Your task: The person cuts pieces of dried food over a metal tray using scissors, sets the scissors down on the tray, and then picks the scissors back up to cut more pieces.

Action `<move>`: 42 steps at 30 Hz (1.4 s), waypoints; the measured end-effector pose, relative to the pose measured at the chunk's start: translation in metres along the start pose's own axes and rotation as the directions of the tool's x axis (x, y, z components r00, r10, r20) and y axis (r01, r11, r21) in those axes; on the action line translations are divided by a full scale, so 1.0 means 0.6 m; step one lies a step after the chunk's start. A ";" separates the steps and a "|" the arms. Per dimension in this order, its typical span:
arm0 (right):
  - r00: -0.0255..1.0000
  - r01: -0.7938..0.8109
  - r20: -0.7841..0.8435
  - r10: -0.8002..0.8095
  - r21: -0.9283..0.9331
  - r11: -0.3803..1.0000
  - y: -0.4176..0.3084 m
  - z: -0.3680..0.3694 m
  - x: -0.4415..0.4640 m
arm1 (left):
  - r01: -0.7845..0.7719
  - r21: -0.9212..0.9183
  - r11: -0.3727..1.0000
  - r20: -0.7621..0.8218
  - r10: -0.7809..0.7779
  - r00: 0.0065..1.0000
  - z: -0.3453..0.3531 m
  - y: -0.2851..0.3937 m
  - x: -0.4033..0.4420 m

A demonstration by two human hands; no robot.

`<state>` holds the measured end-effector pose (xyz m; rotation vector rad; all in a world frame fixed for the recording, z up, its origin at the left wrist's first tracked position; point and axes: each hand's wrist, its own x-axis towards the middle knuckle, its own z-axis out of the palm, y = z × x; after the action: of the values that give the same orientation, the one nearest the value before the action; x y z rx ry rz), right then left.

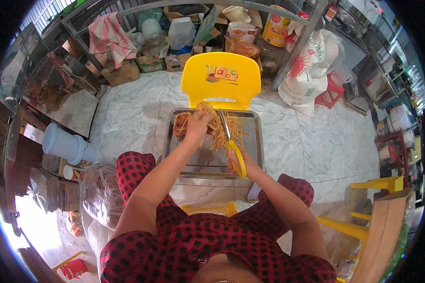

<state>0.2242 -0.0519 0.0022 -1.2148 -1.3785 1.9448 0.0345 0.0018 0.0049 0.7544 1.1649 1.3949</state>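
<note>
My left hand [198,126] is closed on a brown, flat, folded food piece [206,109] over the far part of a metal tray [260,146]. I cannot tell exactly what food it is. My right hand [234,156] grips yellow-handled scissors [241,163], whose blades point away from me, just right of the piece. Under and beside the blades lies a heap of thin brown strips [231,133]. More brown pieces [180,123] rest at the tray's left side, partly behind my left hand.
Beyond the tray stands a yellow chair back [221,78]. A white sack [311,70] and red stool [330,93] are at the right rear. Light blue buckets [63,144] and a plastic-wrapped bundle [101,193] sit at left. Yellow stool legs [344,229] show at right.
</note>
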 end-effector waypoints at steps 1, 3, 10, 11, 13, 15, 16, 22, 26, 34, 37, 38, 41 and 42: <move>0.999 0.040 0.037 -0.038 -0.049 0.998 0.001 -0.002 0.001 | 0.014 -0.014 1.000 -0.043 -0.014 0.999 -0.001 0.004 0.003; 0.994 0.082 0.074 -0.075 -0.094 0.992 0.002 -0.003 0.002 | 0.028 -0.026 0.999 -0.085 -0.030 0.996 -0.005 0.008 0.007; 0.989 0.070 0.141 -0.049 -0.149 0.986 0.017 -0.008 0.012 | -0.001 0.095 0.995 -0.055 0.007 0.998 -0.012 0.008 0.010; 0.990 0.055 0.138 -0.030 -0.183 0.982 0.018 -0.009 0.013 | -0.010 0.157 0.988 -0.043 0.017 0.999 -0.014 0.005 0.013; 0.993 0.044 0.111 -0.031 -0.120 0.992 -0.001 0.002 0.002 | -0.001 0.140 0.990 -0.048 0.008 0.999 -0.010 0.004 0.011; 0.996 0.034 0.084 -0.029 -0.055 0.998 -0.004 0.004 0.000 | 0.009 0.123 0.992 -0.054 -0.002 0.999 -0.007 0.003 0.007; 0.998 0.031 0.061 -0.026 -0.084 0.996 0.003 0.002 0.005 | 0.008 0.107 0.994 -0.046 -0.003 0.999 -0.007 0.003 0.006; 1.000 -0.008 -0.020 0.007 -0.068 0.998 0.007 0.006 -0.005 | 0.000 0.029 1.000 -0.064 0.002 0.998 0.003 0.007 -0.004; 0.998 -0.057 -0.022 0.056 -0.078 0.995 -0.001 0.002 -0.005 | 0.005 0.002 1.000 -0.057 -0.005 0.998 0.002 0.012 -0.006; 0.997 0.081 -0.011 -0.082 -0.088 0.993 0.000 0.008 0.002 | 0.083 0.003 0.997 0.086 -0.082 0.993 0.006 -0.009 -0.016; 0.999 0.040 -0.025 -0.043 -0.102 0.994 -0.011 0.005 -0.002 | 0.076 -0.008 0.997 0.095 -0.075 0.993 0.000 -0.006 -0.014; 1.000 0.014 -0.014 -0.016 -0.096 0.995 -0.016 0.003 -0.005 | 0.078 -0.002 0.997 0.117 -0.077 0.990 -0.002 -0.007 -0.012; 0.998 -0.029 -0.061 0.024 -0.077 0.997 -0.006 0.003 -0.003 | 0.071 -0.023 0.997 0.054 -0.070 0.996 0.007 0.000 -0.018; 0.998 -0.028 -0.060 0.024 -0.078 0.997 -0.003 0.004 -0.002 | 0.070 -0.023 0.997 0.053 -0.069 0.996 0.006 -0.003 -0.018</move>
<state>0.2226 -0.0533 0.0046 -1.3220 -1.4274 1.8724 0.0405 -0.0078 0.0063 0.7215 1.1213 1.3224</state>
